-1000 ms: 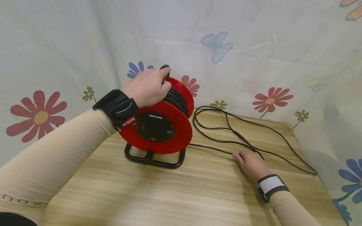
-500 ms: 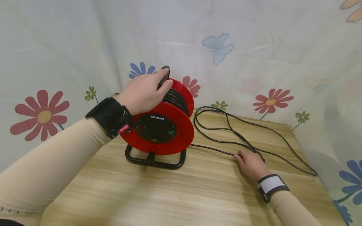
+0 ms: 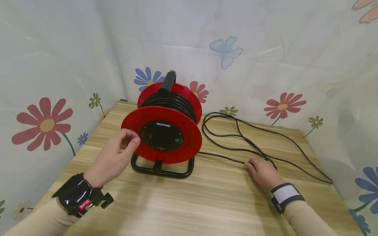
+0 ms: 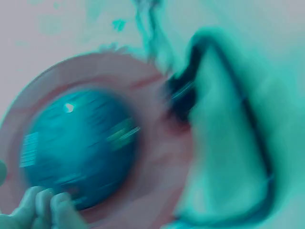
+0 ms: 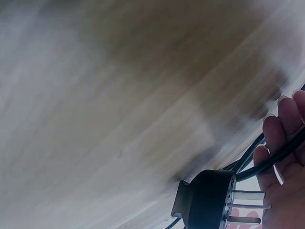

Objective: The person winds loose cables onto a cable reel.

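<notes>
A red cable reel (image 3: 189, 131) with black cable wound on its drum stands upright on a black tube frame (image 3: 177, 173). Its black carrying handle (image 3: 167, 84) is at the top. My left hand (image 3: 113, 157) is in front of the reel's left edge, fingers loosely bent around nothing; the left wrist view shows blurred fingertips by the disc. Lower right in the head view, my right hand (image 3: 262, 172) grips the thin black cable (image 3: 221, 156) low over the table. In the right wrist view a black plug (image 5: 205, 200) with metal prongs lies close to that hand.
Loose loops of the cable (image 3: 295, 144) spread over the wooden table (image 3: 189, 203) behind and right of my right hand. A pale curtain (image 3: 265, 49) printed with flowers and butterflies hangs around the table's back and sides.
My left hand has come off the reel's handle and moved down and toward me, to the reel's left front. The right hand and the cable look nearly the same.
</notes>
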Demonstrator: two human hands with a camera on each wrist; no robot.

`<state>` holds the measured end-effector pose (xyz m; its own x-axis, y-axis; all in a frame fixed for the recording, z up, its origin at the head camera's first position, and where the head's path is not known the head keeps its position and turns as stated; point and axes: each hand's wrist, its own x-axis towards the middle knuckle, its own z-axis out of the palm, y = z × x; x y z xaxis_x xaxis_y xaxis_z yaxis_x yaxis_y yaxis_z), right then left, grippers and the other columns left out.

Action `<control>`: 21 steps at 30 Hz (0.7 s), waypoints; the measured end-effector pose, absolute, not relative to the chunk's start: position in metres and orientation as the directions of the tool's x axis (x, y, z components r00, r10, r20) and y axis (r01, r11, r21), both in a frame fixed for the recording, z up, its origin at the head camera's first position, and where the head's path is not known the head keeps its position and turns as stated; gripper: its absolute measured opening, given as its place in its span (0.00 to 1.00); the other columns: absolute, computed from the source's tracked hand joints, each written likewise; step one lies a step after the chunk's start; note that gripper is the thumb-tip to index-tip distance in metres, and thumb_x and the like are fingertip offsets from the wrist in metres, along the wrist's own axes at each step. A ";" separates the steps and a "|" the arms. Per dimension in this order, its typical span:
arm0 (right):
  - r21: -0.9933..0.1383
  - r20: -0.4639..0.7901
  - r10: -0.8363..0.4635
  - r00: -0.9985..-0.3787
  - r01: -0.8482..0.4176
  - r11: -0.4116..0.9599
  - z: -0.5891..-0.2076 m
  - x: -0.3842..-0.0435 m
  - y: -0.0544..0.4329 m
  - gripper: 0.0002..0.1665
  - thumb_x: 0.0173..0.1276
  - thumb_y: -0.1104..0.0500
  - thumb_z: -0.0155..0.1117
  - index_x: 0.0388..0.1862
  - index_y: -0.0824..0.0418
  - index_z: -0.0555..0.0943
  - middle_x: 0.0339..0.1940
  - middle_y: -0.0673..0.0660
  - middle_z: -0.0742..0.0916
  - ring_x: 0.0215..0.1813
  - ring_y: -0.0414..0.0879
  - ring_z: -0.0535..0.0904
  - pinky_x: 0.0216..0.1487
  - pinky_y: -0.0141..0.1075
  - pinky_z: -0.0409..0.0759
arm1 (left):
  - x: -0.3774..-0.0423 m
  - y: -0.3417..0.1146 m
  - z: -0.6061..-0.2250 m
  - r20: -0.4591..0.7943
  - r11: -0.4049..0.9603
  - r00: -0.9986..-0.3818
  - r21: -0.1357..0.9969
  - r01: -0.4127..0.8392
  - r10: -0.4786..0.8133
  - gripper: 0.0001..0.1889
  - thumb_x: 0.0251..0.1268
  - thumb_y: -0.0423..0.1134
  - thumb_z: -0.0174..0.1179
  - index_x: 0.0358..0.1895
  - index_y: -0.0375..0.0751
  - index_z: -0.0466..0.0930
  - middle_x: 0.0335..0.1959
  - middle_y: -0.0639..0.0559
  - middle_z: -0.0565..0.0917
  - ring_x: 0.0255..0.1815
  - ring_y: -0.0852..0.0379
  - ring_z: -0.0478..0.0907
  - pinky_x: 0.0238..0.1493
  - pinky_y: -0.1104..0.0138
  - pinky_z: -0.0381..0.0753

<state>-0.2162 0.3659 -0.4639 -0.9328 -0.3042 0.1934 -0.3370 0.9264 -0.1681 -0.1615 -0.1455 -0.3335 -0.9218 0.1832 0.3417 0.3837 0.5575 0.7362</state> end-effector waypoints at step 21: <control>-0.167 0.190 -0.296 -0.936 -0.328 0.930 -0.462 -0.214 0.365 0.10 0.73 0.54 0.57 0.32 0.56 0.76 0.24 0.47 0.76 0.29 0.43 0.72 0.33 0.44 0.70 | -0.179 -0.086 -0.441 -0.340 0.157 -0.893 0.939 -0.305 0.296 0.20 0.75 0.53 0.46 0.40 0.36 0.68 0.21 0.50 0.68 0.21 0.56 0.66 0.23 0.68 0.66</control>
<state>-0.2137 0.3648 -0.4620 -0.9362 -0.2956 0.1903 -0.3275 0.9300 -0.1666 -0.1787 -0.0862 -0.4407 -0.8929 0.2957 -0.3397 -0.3055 0.1565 0.9392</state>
